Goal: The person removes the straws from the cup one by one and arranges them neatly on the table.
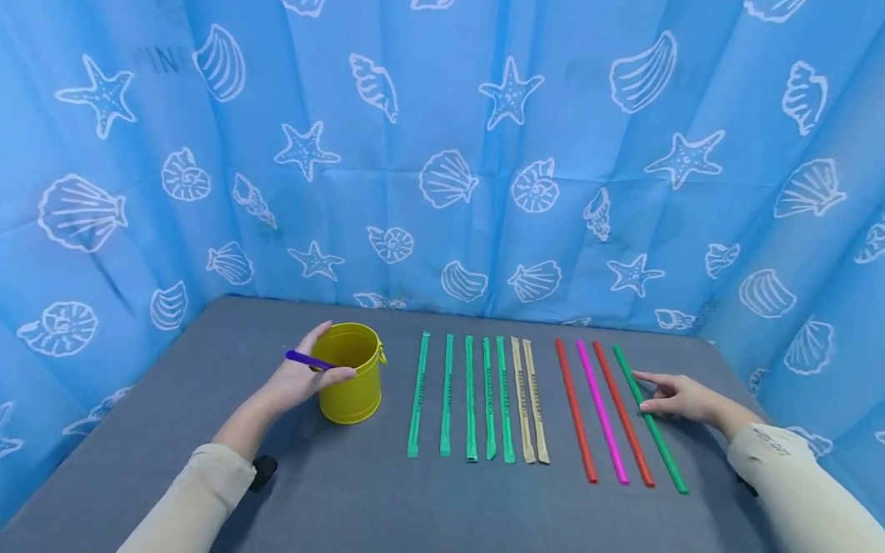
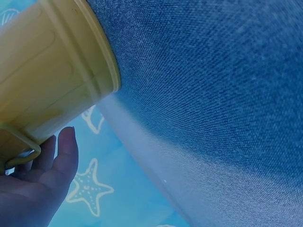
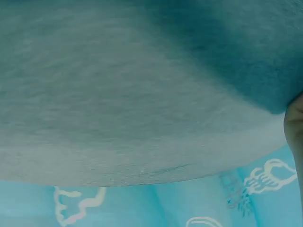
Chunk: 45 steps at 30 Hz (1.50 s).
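My left hand (image 1: pixel 298 382) is wrapped round the left side of a yellow bucket (image 1: pixel 357 389), thumb in front and fingers behind. Across its rim, by the thumb, lies a slim purple bar (image 1: pixel 306 359). Seen in the left wrist view, the fingers (image 2: pixel 65 158) are beside the bucket's metal lug. At the right, my right hand (image 1: pixel 680 399) has its forefinger and thumb tips at the right edge of a green straw (image 1: pixel 652 425), which lies flat on the table. The right wrist view shows only part of that hand at its right border.
Left of the green straw lie two red straws (image 1: pixel 576 413) and a magenta straw (image 1: pixel 604 414). Several green paper-wrapped straws (image 1: pixel 447 394) and two tan wrapped straws (image 1: pixel 522 402) lie mid-table. A blue shell-print curtain (image 1: pixel 445 218) hangs behind the grey table (image 1: pixel 415 517).
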Each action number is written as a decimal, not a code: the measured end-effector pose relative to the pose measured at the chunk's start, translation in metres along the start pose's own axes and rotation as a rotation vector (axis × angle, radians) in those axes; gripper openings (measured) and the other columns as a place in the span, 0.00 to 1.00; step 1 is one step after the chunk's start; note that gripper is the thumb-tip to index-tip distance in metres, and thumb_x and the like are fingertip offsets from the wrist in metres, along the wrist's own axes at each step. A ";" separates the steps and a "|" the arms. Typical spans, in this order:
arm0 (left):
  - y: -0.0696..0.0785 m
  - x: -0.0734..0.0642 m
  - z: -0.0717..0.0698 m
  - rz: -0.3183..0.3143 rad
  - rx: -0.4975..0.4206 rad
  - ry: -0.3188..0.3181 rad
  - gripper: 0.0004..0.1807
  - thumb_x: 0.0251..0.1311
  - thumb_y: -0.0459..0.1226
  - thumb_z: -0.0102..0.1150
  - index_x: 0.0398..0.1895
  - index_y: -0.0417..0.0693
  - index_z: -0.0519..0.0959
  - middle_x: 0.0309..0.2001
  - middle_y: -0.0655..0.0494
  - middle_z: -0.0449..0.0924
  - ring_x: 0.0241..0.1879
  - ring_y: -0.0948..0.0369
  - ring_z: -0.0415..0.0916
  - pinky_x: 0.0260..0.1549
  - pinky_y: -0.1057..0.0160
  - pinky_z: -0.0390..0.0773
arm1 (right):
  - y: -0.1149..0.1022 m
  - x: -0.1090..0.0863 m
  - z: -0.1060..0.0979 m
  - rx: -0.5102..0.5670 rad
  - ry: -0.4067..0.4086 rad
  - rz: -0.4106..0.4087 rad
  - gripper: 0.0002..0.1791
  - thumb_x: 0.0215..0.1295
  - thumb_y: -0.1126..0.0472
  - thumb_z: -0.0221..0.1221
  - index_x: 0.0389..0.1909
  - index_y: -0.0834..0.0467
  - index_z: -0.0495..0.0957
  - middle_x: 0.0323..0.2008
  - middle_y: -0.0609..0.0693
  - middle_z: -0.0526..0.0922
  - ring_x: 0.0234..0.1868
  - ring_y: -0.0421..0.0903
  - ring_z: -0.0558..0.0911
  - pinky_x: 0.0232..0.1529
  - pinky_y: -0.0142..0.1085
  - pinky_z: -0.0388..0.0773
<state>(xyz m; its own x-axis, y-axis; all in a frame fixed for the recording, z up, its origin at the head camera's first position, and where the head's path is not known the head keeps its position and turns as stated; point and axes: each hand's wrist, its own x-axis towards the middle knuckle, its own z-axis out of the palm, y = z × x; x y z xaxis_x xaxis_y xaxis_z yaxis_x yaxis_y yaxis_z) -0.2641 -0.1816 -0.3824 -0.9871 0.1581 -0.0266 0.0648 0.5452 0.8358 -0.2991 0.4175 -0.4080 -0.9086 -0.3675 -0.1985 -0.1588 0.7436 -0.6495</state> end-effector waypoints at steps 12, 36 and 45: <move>0.000 -0.001 0.000 0.008 -0.012 -0.010 0.51 0.62 0.50 0.62 0.77 0.49 0.39 0.73 0.35 0.44 0.70 0.37 0.47 0.63 0.35 0.56 | -0.003 0.001 0.001 -0.040 -0.023 0.059 0.42 0.65 0.55 0.63 0.70 0.72 0.54 0.25 0.50 0.67 0.28 0.46 0.65 0.31 0.39 0.61; 0.002 -0.001 0.000 0.004 -0.011 -0.016 0.52 0.63 0.50 0.62 0.77 0.48 0.38 0.74 0.35 0.43 0.70 0.37 0.46 0.64 0.36 0.55 | 0.007 0.000 -0.001 0.026 -0.020 0.122 0.41 0.69 0.53 0.59 0.72 0.72 0.50 0.26 0.50 0.69 0.29 0.46 0.68 0.32 0.39 0.66; -0.001 -0.001 0.001 0.029 0.002 -0.016 0.53 0.61 0.51 0.63 0.77 0.46 0.38 0.73 0.35 0.44 0.69 0.37 0.48 0.63 0.36 0.57 | -0.015 -0.017 -0.004 0.062 -0.041 0.129 0.41 0.73 0.52 0.54 0.73 0.71 0.45 0.38 0.54 0.76 0.37 0.49 0.72 0.33 0.42 0.70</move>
<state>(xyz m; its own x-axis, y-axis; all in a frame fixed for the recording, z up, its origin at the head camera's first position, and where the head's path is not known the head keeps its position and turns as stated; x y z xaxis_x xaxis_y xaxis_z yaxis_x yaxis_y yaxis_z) -0.2628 -0.1819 -0.3837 -0.9824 0.1866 -0.0114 0.0932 0.5420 0.8352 -0.2834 0.4150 -0.3918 -0.9032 -0.2943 -0.3126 -0.0162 0.7509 -0.6602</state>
